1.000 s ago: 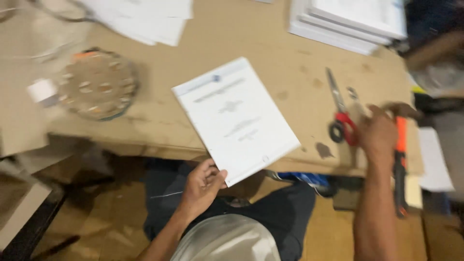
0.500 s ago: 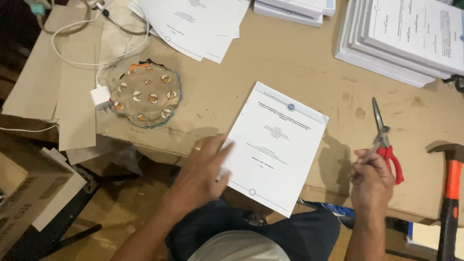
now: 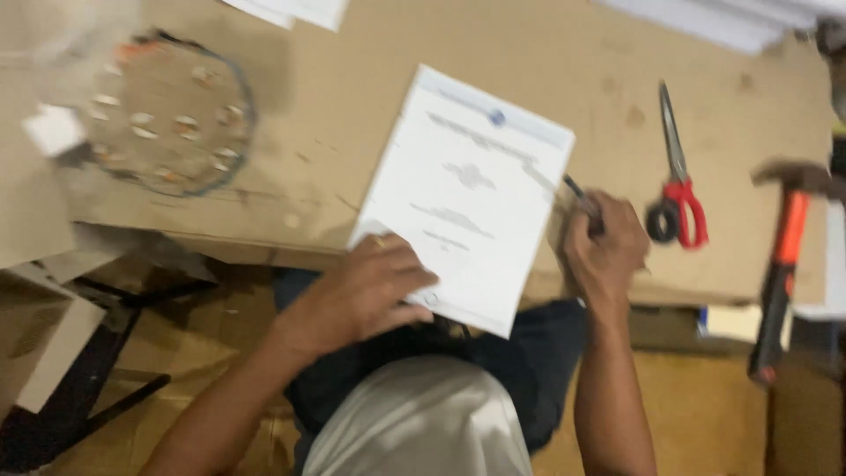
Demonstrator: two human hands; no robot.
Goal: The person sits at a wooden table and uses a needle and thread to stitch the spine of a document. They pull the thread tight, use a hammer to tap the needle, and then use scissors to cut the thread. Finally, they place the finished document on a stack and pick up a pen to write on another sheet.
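A white printed booklet (image 3: 471,189) lies tilted on the brown tabletop (image 3: 326,106), its lower end hanging over the near edge. My left hand (image 3: 366,291) presses flat on the booklet's lower left corner. My right hand (image 3: 604,251) is closed around a thin dark pointed tool (image 3: 580,195) whose tip rests at the booklet's right edge. The view is blurred, so I cannot tell what kind of tool it is.
Red-handled scissors (image 3: 674,176) lie on the table right of my right hand. An orange-handled hammer (image 3: 784,256) lies at the far right edge. A round patterned glass dish (image 3: 167,110) and a white charger block (image 3: 53,128) sit at the left. Stacked white papers (image 3: 749,18) are at the back.
My right hand has let go of the scissors, which now lie on the table, and holds a thin dark tool at the booklet's right edge. My left hand stays on the booklet.
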